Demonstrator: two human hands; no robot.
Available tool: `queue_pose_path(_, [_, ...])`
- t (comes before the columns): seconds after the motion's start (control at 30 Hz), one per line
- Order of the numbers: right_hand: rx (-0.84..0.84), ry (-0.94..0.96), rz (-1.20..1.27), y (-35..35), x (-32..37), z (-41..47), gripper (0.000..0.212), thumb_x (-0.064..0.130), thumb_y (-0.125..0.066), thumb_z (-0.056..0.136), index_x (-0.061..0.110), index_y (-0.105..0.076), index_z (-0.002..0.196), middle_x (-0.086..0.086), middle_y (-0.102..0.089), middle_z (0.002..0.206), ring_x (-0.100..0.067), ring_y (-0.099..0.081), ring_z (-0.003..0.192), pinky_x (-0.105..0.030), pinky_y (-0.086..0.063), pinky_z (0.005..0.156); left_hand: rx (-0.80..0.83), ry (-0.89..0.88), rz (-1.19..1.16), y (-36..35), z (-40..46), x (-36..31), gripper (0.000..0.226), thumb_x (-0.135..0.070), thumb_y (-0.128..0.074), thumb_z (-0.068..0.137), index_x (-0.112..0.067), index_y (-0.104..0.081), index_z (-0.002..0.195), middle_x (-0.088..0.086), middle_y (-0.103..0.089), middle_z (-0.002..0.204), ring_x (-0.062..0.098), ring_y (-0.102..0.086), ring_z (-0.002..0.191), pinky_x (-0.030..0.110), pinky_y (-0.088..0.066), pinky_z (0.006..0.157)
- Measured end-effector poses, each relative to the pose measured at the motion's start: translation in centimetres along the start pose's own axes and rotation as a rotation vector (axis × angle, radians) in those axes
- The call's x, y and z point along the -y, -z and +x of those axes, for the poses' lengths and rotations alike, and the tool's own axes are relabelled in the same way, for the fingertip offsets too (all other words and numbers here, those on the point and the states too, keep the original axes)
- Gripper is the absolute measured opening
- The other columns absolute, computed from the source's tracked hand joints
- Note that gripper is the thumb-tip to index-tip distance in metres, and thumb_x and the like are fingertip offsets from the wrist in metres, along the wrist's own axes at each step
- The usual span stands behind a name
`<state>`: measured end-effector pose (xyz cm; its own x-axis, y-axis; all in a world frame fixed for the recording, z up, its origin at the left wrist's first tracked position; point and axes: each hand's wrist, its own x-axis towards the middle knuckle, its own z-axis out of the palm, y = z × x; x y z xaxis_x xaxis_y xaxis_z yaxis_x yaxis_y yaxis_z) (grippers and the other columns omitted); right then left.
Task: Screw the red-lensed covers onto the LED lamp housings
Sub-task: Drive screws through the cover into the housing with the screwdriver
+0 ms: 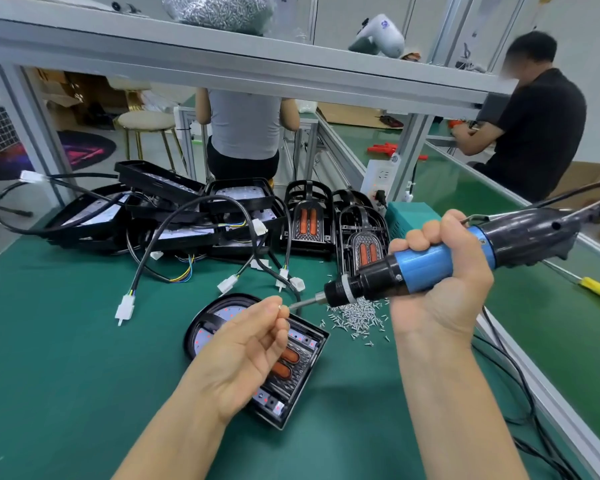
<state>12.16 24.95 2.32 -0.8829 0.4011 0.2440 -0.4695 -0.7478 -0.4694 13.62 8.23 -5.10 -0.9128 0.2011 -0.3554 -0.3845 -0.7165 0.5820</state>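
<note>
2 hands busy, right hand (440, 268) gripping screwdriver (430, 263) pointing left, left hand (253, 344) pinching screw (284, 309)

Left hand (253, 344) pinches screw (284, 309) at driver (430, 263) bit; right hand (444, 271) grips driver above lamp housing (302, 382).

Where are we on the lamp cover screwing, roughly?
Early, it seems. Finished units can't be told apart. In hand: the left hand pinches a screw at the bit of the electric screwdriver held by the right hand, above one covered lamp. Left: loose covers and bare housings piled behind, screw pile ready.
</note>
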Motion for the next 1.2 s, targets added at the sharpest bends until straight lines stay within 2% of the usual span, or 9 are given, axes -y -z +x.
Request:
queue_pose_path(0.07, [0.003, -0.007, -0.001, 0.0, -0.2, -0.1, 0.015, 0.008, -0.057, 0.074, 0.019, -0.051, 0.082, 0.007, -0.047, 0.058, -0.007, -0.047, 0.049, -0.021, -0.046, 0.055, -0.002, 0.003, 0.011, -0.1, -0.2, 0.1, 0.011, -0.006, -0.065, 0.067, -0.006, -0.075, 0.069, 0.006, -0.067, 0.067, 0.01, -0.063, 0.054, 0.018, -0.054, 0.05])
queue_pose_path(0.23, [-0.002, -0.019, -0.004, 0.2, -0.4, -0.1, 0.016, 0.008, -0.058, 0.075, 0.019, -0.051, 0.083, 0.007, -0.048, 0.059, -0.007, -0.047, 0.05, -0.021, -0.046, 0.055, -0.022, -0.001, 0.0, -0.1, -0.3, 0.4, 0.024, -0.002, -0.065, 0.065, -0.002, -0.066, 0.088, 0.008, -0.068, 0.069, 0.011, -0.063, 0.054, 0.019, -0.054, 0.05])
queue_pose_path(0.53, [0.024, -0.014, -0.026, -0.2, -0.6, 0.2, 0.017, 0.006, -0.055, 0.075, 0.018, -0.051, 0.084, 0.006, -0.048, 0.057, -0.007, -0.048, 0.049, -0.021, -0.045, 0.054, 0.005, -0.043, 0.055, -0.1, -0.1, 0.4, 0.029, 0.0, -0.064, 0.064, 0.0, -0.065, 0.093, 0.009, -0.068, 0.069, 0.01, -0.063, 0.054, 0.018, -0.054, 0.051])
queue_pose_path(0.63, [0.037, -0.016, -0.048, 0.0, -0.3, 0.4, 0.017, 0.006, -0.056, 0.074, 0.019, -0.051, 0.084, 0.007, -0.049, 0.057, -0.007, -0.048, 0.049, -0.021, -0.045, 0.054, 0.014, -0.131, 0.122, 0.4, 0.2, -0.2, 0.023, -0.003, -0.063, 0.072, 0.0, -0.068, 0.095, 0.005, -0.064, 0.068, 0.008, -0.061, 0.056, 0.018, -0.053, 0.053])
queue_pose_path(0.73, [0.048, -0.014, -0.129, 0.6, -0.3, 0.4, 0.018, 0.004, -0.057, 0.074, 0.019, -0.052, 0.084, 0.006, -0.047, 0.058, -0.008, -0.048, 0.049, -0.022, -0.044, 0.054, -0.039, -0.274, 0.351, 0.8, 0.7, -0.7, 0.013, -0.003, -0.058, 0.088, -0.002, -0.07, 0.093, 0.002, -0.06, 0.064, 0.008, -0.058, 0.055, 0.019, -0.052, 0.051])
queue_pose_path(0.9, [0.088, 0.038, -0.34, 1.5, -1.6, 0.2, 0.022, -0.001, -0.06, 0.071, 0.018, -0.055, 0.081, 0.002, -0.047, 0.054, -0.015, -0.047, 0.047, -0.026, -0.041, 0.054, -0.092, -0.479, 0.944, 0.8, 1.3, 0.0, 0.026, -0.008, -0.057, 0.091, -0.022, -0.07, 0.074, 0.004, -0.061, 0.069, 0.011, -0.063, 0.052, 0.028, -0.052, 0.04])
queue_pose_path(1.0, [0.144, 0.083, -0.46, 1.8, -2.4, 0.2, 0.024, 0.006, -0.068, 0.062, 0.027, -0.063, 0.073, 0.002, -0.05, 0.052, -0.019, -0.045, 0.05, -0.029, -0.04, 0.057, -0.053, -0.508, 1.24, 1.2, 1.6, 1.0, 0.022, -0.017, -0.055, 0.093, -0.025, -0.063, 0.074, -0.009, -0.061, 0.069, 0.018, -0.069, 0.054, 0.043, -0.057, 0.051])
queue_pose_path(1.1, [0.18, 0.067, -0.532, 2.0, -3.2, 0.1, 0.019, 0.015, -0.07, 0.061, 0.031, -0.065, 0.07, 0.004, -0.051, 0.053, -0.02, -0.045, 0.051, -0.029, -0.04, 0.056, -0.089, -0.598, 1.514, 1.5, 1.9, 1.6, 0.016, -0.022, -0.053, 0.093, -0.024, -0.06, 0.078, -0.007, -0.064, 0.072, 0.015, -0.068, 0.067, 0.043, -0.056, 0.065])
queue_pose_path(1.2, [0.193, 0.038, -0.562, 2.1, -3.6, 0.1, 0.016, 0.017, -0.071, 0.061, 0.03, -0.064, 0.069, 0.002, -0.05, 0.056, -0.021, -0.044, 0.053, -0.03, -0.039, 0.058, -0.118, -0.612, 1.58, 1.5, 2.2, 1.7, 0.014, -0.026, -0.051, 0.094, -0.025, -0.059, 0.082, -0.008, -0.064, 0.079, 0.018, -0.066, 0.075, 0.042, -0.052, 0.071])
